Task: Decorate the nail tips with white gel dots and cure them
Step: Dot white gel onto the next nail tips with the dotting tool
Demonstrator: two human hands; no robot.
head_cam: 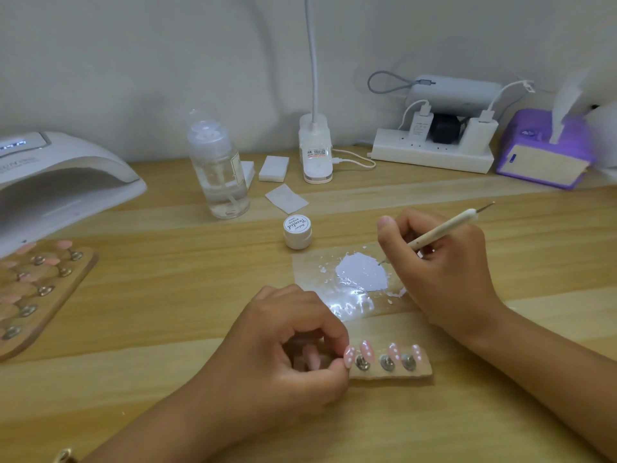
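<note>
Head: dotting tool [440, 230] touches gel [360, 274] (white).

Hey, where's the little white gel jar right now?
In the head view, the gel jar stands near centre, just behind the palette sheet and front-right of the pump bottle.

Bench layout, positions taken from the gel jar [297, 231] on the table [167, 329].
Just behind the jar lay a loose pad [286, 198], and behind that a pad stack [273, 168]; the pump bottle [218, 168] stood behind-left and the lamp base [316, 152] behind-right. Far behind-right sat the power strip [432, 155], with the tissue box [544, 155] to its right. Far left stood the curing lamp [60, 182], with the nail board [33, 292] before it. Before-right of the jar lay the palette sheet [314, 279] carrying the gel puddle [362, 272]; the right hand [437, 262] held the dotting tool [440, 230], its tip at the puddle's right edge. Further forward lay the holder strip [390, 374] bearing nail tips [394, 350], its left end gripped by the left hand [290, 345].
</note>
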